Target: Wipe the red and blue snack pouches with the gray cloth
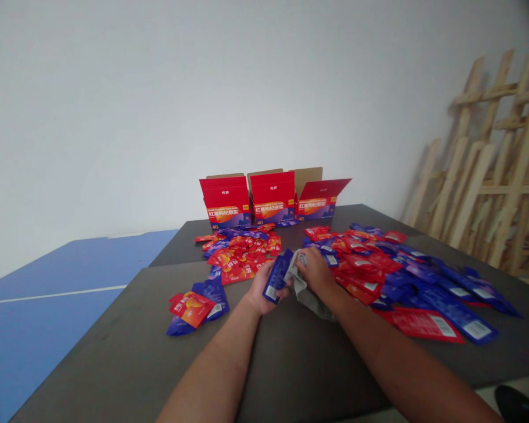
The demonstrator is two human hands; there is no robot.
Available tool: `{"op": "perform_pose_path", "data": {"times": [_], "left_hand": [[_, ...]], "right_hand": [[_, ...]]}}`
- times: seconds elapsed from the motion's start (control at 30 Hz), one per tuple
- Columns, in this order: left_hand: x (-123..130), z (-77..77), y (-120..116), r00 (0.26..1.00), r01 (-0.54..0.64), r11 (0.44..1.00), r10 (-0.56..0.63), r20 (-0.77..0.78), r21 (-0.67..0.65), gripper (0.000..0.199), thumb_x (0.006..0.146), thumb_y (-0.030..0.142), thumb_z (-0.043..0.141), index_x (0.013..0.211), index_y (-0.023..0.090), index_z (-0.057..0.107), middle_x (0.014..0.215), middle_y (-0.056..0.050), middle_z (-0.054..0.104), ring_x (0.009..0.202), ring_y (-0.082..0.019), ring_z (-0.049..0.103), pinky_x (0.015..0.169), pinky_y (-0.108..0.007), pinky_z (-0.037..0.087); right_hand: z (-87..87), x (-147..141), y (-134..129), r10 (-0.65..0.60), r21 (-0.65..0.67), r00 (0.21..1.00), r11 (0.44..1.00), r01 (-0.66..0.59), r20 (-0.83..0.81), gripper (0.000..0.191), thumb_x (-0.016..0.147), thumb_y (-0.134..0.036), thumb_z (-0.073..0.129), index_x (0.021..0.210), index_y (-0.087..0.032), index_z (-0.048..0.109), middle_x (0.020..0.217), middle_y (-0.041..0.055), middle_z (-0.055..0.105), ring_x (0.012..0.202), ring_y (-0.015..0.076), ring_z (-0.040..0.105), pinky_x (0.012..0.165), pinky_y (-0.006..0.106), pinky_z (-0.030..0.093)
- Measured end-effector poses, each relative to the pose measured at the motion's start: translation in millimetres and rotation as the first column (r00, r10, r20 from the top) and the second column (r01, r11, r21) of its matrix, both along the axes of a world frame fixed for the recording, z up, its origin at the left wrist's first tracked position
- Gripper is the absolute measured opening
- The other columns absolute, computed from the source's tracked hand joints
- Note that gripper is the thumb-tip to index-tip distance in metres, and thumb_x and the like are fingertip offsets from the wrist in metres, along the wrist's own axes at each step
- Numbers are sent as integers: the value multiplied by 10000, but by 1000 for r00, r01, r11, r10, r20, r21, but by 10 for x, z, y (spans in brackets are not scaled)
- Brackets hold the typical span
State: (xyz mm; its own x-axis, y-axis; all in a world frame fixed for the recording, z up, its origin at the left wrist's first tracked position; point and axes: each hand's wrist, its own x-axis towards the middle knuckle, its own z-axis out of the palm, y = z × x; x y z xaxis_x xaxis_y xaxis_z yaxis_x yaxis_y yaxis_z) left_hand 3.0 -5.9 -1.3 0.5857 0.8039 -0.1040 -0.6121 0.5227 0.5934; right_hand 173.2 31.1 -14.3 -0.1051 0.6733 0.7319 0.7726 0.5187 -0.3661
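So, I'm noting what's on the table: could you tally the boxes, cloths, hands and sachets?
Red boxes: 3
Grey cloth: 1
Hands (left hand, right hand): 2
Sachets: too heaped to count
Total, without sachets: 6

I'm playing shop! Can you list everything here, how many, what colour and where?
Tabletop: perhaps two joined, dark grey, centre
Boxes: three, mostly red, tabletop's far end
Left packet heap: one, red, blue, middle
Right packet heap: one, red, blue, right
Small packet pile: one, red, blue, near left
Held packet: one or more, blue, centre
Cloth: one, grey, centre
Blue surface: one, white-lined, left
Wooden slats: many, pale, right
Wall: one, white, behind
Dark object: one, black, bottom right
Forearms: two, bare, front
Left hand: one, holding packet
Right hand: one, holding cloth
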Motion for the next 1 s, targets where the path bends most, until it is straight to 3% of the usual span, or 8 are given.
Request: {"op": "perform_pose_path", "data": {"times": [0.1, 0.2, 0.43, 0.67, 0.77, 0.9, 1.0], "left_hand": [[-48, 10, 51, 983, -118, 992, 123, 136, -41, 327, 834, 371, 461, 1004, 128, 600, 743, -66, 595, 534, -117, 528, 344, -175, 330], [-67, 24, 92, 955, -257, 963, 267, 132, -82, 299, 856, 342, 462, 964, 107, 611, 652, -27, 555, 458, -80, 478, 374, -174, 387], [-70, 133, 104, 828, -498, 840, 534, 171, -215, 156, 905, 164, 477, 879, 119, 624, 724, -29, 661, 581, -70, 624, 582, -136, 510], [-148, 86, 216, 725, -617, 737, 669, 163, -277, 203, 926, 228, 440, 931, 147, 626, 720, -18, 684, 647, -121, 661, 737, -254, 540], [-119, 53, 210, 781, -560, 794, 601, 171, -235, 277, 918, 328, 431, 981, 139, 624, 824, -64, 696, 761, -180, 676, 789, -340, 533], [-3, 23, 125, 950, -261, 956, 279, 142, -135, 408, 882, 423, 454, 1050, 90, 618, 902, -123, 684, 816, -227, 665, 788, -364, 517], [53, 9, 72, 981, -158, 986, 162, 109, -48, 414, 870, 432, 485, 1098, 106, 602, 874, -103, 677, 724, -203, 650, 734, -342, 512]], "right_hand": [[28, 21, 3, -2, 38, 998, 999, 5, -60, 51, 823, -207, 501, 847, -196, 545, 842, 56, 553, 845, 220, 541, 780, 348, 454], [72, 14, -33, 35, 94, 996, 995, -27, -80, 63, 804, -207, 504, 846, -198, 551, 842, 59, 556, 849, 218, 541, 787, 344, 451], [161, 37, -126, 103, 240, 987, 968, -71, -121, 70, 787, -200, 535, 846, -205, 572, 818, 39, 569, 814, 197, 558, 770, 334, 472], [203, -31, -298, 322, 324, 946, 899, -295, -32, 100, 788, -174, 555, 877, -217, 573, 809, 32, 587, 789, 183, 566, 722, 326, 491], [211, -76, -355, 375, 323, 927, 875, -360, 19, 97, 807, -171, 558, 894, -211, 574, 804, 34, 587, 774, 178, 562, 707, 321, 495], [159, -98, -326, 402, 264, 910, 871, -414, 101, 124, 832, -188, 554, 951, -197, 588, 856, 56, 595, 836, 191, 574, 755, 345, 511], [92, -100, -259, 497, 146, 837, 833, -534, 229, 164, 859, -208, 548, 1012, -194, 604, 945, 74, 619, 927, 193, 581, 852, 367, 501]]}}
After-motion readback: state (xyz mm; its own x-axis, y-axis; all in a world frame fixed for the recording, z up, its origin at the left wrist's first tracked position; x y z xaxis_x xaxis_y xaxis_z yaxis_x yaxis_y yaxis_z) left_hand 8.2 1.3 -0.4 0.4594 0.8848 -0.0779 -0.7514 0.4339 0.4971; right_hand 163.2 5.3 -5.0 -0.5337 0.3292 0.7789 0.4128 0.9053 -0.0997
